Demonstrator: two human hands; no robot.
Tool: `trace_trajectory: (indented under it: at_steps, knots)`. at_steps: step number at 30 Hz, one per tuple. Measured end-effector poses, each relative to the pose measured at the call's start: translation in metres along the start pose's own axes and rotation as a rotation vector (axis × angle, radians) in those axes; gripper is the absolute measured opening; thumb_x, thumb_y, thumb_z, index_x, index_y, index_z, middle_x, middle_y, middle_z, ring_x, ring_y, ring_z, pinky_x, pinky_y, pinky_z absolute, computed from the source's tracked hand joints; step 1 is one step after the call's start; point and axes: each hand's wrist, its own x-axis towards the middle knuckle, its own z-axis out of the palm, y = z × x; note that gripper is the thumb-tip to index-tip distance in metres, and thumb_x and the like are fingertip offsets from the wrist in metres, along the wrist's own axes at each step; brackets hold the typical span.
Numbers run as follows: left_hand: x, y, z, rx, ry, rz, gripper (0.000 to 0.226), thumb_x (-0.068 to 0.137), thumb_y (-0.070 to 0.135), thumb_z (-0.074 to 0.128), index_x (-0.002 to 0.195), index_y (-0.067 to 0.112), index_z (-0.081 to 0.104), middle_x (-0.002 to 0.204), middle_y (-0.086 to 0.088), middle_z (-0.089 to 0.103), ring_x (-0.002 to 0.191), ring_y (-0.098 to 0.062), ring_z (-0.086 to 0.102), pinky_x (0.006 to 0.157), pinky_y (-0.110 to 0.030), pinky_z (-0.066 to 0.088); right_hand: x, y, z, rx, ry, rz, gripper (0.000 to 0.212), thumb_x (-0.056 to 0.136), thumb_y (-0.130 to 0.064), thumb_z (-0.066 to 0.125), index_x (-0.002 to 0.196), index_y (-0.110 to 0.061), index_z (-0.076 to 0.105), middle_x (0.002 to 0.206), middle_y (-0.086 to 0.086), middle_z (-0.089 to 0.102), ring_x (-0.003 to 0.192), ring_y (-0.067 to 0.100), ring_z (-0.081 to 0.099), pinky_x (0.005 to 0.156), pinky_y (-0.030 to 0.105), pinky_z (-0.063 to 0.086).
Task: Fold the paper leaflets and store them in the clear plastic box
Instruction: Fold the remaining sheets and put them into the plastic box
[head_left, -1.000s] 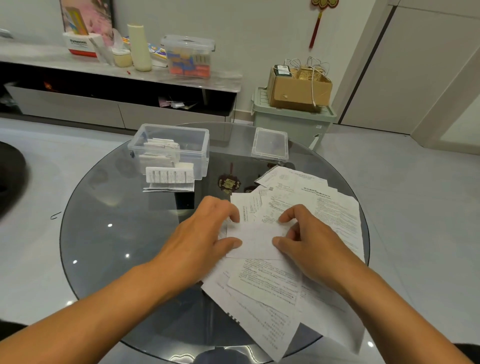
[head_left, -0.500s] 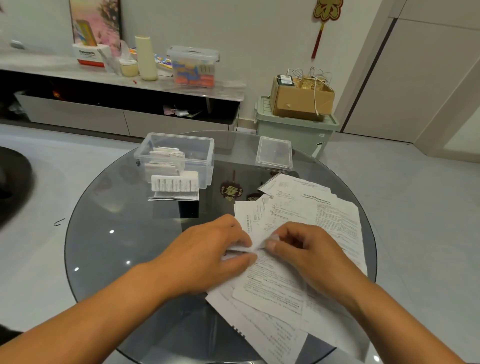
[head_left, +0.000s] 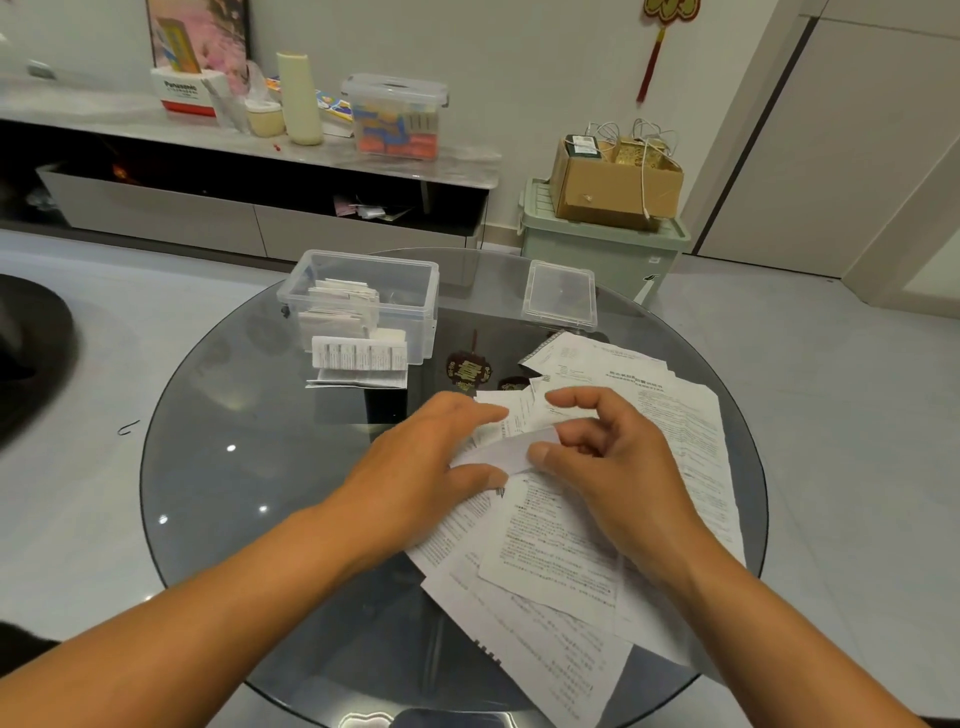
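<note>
Head view: clear plastic box (head_left: 415, 291) holds folded leaflets (head_left: 337, 306).

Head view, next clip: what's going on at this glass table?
A person is folding a leaflet over a loose pile of unfolded sheets. The left hand holds its left part, while the right hand pinches the raised edge. The clear box behind already holds folded leaflets, with a few more folded ones stacked in front of it. Its lid lies apart.
</note>
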Motion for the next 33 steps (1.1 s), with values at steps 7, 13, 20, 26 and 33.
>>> trace_trajectory:
  at_steps: [7,13,20,26,33]
  knots:
    - [-0.001,0.011,-0.001,-0.576,0.004,-0.192,0.033,0.105,0.035,0.052,0.09,0.019,0.077,0.061,0.001,0.063,0.052,-0.009,0.053,0.052,-0.024,0.043,-0.007,-0.007,0.004,-0.108,0.057,-0.338,0.024,0.085,-0.031,0.081,0.107,-0.035,0.072,0.097,-0.016,0.075,0.099,0.014,0.069,0.085,0.03,0.053]
    - [-0.001,0.019,-0.013,-1.172,-0.144,-0.363,0.04,0.105,0.036,0.051,0.115,0.003,0.07,0.09,-0.018,0.073,0.073,-0.02,0.071,0.07,-0.028,0.063,-0.008,0.004,0.01,-0.358,-0.03,-0.483,0.017,0.098,-0.037,0.067,0.112,-0.036,0.075,0.111,-0.026,0.07,0.114,0.006,0.063,0.096,0.024,0.049]
    - [-0.008,0.017,-0.009,-0.682,-0.187,-0.149,0.014,0.105,0.015,0.053,0.106,0.007,0.064,0.089,-0.006,0.078,0.071,-0.016,0.069,0.07,-0.027,0.059,-0.004,0.0,0.016,-0.059,0.058,-0.065,0.009,0.084,-0.036,0.082,0.09,-0.032,0.077,0.088,-0.007,0.073,0.078,0.013,0.067,0.076,0.028,0.053]
    - [-0.002,0.009,-0.024,-0.149,-0.03,-0.218,0.026,0.104,0.036,0.052,0.085,0.022,0.065,0.071,0.006,0.072,0.059,-0.008,0.057,0.056,-0.025,0.045,-0.002,-0.005,0.008,-0.198,0.022,0.012,0.031,0.097,-0.045,0.064,0.089,-0.02,0.079,0.084,-0.006,0.076,0.075,0.01,0.068,0.071,0.032,0.052]
    - [0.0,-0.039,-0.062,0.395,0.157,-0.409,0.021,0.098,0.046,0.059,0.098,0.026,0.054,0.097,0.002,0.064,0.084,-0.023,0.061,0.07,-0.038,0.049,0.006,-0.001,-0.035,-0.439,0.084,0.054,0.016,0.1,-0.038,0.064,0.112,-0.038,0.074,0.11,-0.017,0.067,0.1,0.002,0.063,0.082,0.025,0.049]
